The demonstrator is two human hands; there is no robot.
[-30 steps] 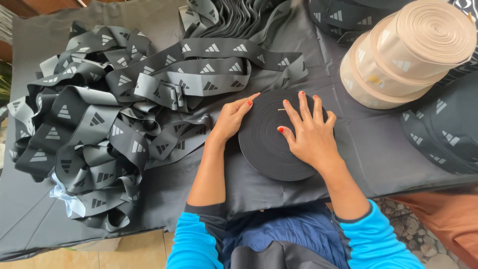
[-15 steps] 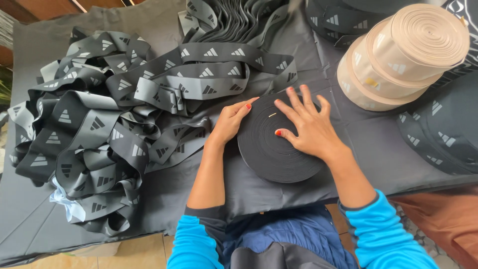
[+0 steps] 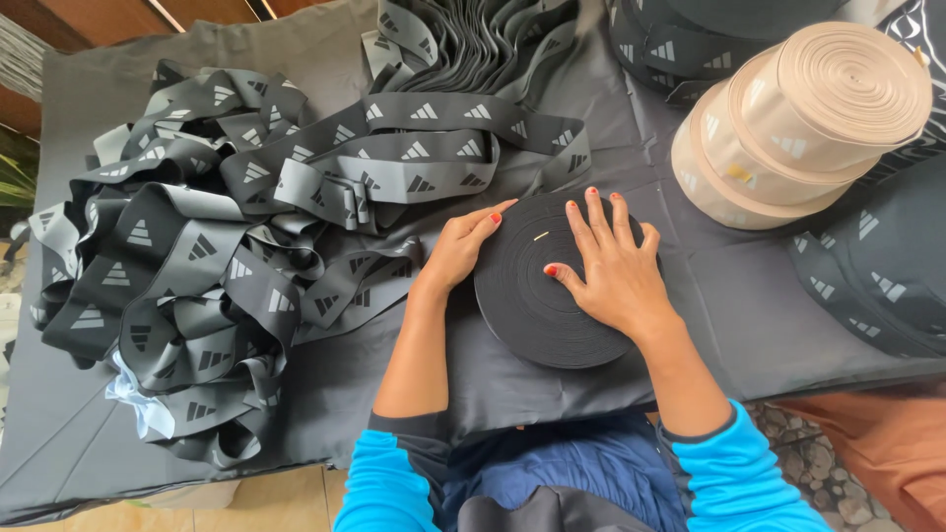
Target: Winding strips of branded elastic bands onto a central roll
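Black elastic roll (image 3: 537,305) lies flat near the worktop's (image 3: 749,305) front edge, just ahead of my body. My right hand (image 3: 613,271) rests on its top, fingers spread wide, gripping nothing. My left hand (image 3: 461,248) presses its left rim, fingers extended. A small pin (image 3: 541,235) sits on the roll face. Loose grey and black printed strap (image 3: 227,246) is heaped toward the left edge. Two stacked beige rolls (image 3: 803,123) stand toward the far right corner, dark rolls (image 3: 872,266) beside them.
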